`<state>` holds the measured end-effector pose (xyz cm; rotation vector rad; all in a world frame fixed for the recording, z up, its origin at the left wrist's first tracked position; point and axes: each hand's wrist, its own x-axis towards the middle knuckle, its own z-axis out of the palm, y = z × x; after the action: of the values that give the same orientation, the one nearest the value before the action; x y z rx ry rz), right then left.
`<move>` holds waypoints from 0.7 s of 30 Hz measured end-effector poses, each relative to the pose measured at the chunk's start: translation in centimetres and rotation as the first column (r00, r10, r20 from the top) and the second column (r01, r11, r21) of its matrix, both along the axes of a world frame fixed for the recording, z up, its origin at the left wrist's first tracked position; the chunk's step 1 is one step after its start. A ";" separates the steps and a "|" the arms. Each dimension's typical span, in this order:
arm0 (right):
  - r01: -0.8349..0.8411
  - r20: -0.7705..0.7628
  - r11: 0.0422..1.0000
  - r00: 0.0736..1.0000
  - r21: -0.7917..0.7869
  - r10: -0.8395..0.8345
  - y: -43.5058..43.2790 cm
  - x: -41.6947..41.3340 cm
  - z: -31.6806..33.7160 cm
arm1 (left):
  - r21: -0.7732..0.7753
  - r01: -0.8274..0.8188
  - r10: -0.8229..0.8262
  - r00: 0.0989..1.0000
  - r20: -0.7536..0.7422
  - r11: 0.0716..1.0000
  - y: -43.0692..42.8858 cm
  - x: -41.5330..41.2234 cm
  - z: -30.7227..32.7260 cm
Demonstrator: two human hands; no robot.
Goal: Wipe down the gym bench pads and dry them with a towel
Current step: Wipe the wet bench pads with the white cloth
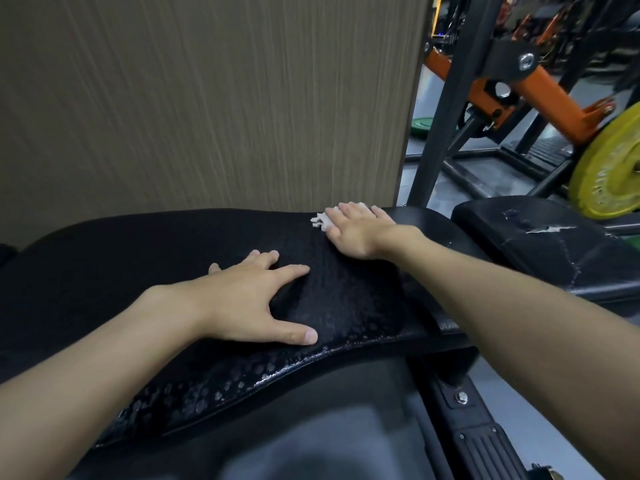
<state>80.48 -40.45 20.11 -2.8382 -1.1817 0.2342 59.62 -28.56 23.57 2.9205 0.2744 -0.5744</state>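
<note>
A long black bench pad (138,258) stretches across the view, its near edge beaded with water drops. My right hand (356,230) lies flat near the pad's far edge, fingers straight, pressing a small white cloth (319,221) against it; only the cloth's left corner shows. My left hand (256,299) rests on the pad's middle with fingers spread and holds nothing. A second black pad (540,237), cracked and scuffed on top, sits to the right.
A wood-grain wall panel (207,98) stands right behind the bench. To the right are a black upright post (446,133), an orange machine arm (547,95) and a yellow weight plate (613,168). The bench's black frame (464,414) runs below on grey floor.
</note>
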 end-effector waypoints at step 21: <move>-0.089 0.134 0.996 0.987 -0.002 0.088 -10.2 -10.0 -0.3 | 0.012 0.130 -0.130 0.989 0.074 0.991 -2.6 2.2 -0.1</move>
<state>70.46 -50.69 19.78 -2.8404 -1.3326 0.0455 61.79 -31.12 23.50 2.9749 0.0772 -0.4816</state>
